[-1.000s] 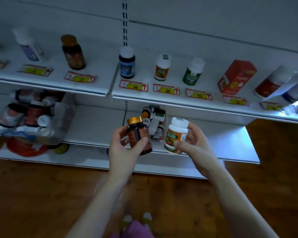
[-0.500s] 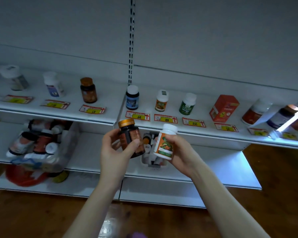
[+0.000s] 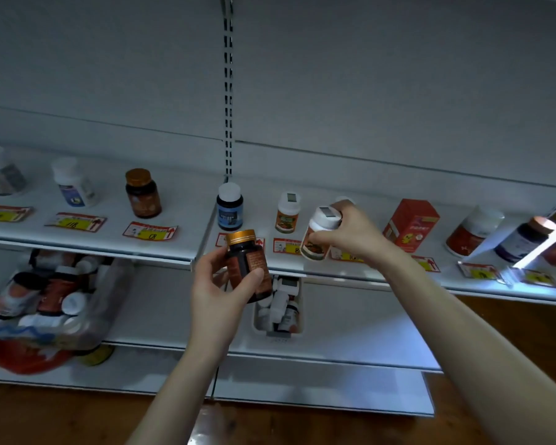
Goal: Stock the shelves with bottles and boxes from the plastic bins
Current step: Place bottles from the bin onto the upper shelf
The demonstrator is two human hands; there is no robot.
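My left hand [image 3: 220, 292] grips a dark bottle with a gold cap [image 3: 247, 261], held upright in front of the upper shelf's edge [image 3: 161, 253]. My right hand [image 3: 355, 234] grips a white bottle with an orange label [image 3: 318, 234], tilted, over the upper shelf next to a matching white bottle [image 3: 288, 213]. Below, a small white plastic bin [image 3: 278, 311] on the middle shelf holds several bottles. A clear plastic bin [image 3: 50, 303] full of bottles sits at the left of that shelf.
Standing along the upper shelf are a blue-labelled bottle [image 3: 229, 207], a brown bottle [image 3: 143, 194], two white bottles at the left, a red box [image 3: 410, 224] and more bottles at the right. Price tags line the shelf front. A wooden floor lies below.
My right hand has lifted the white bottle up and right, from beside the dark bottle to over the upper shelf. The camera view has tilted upward.
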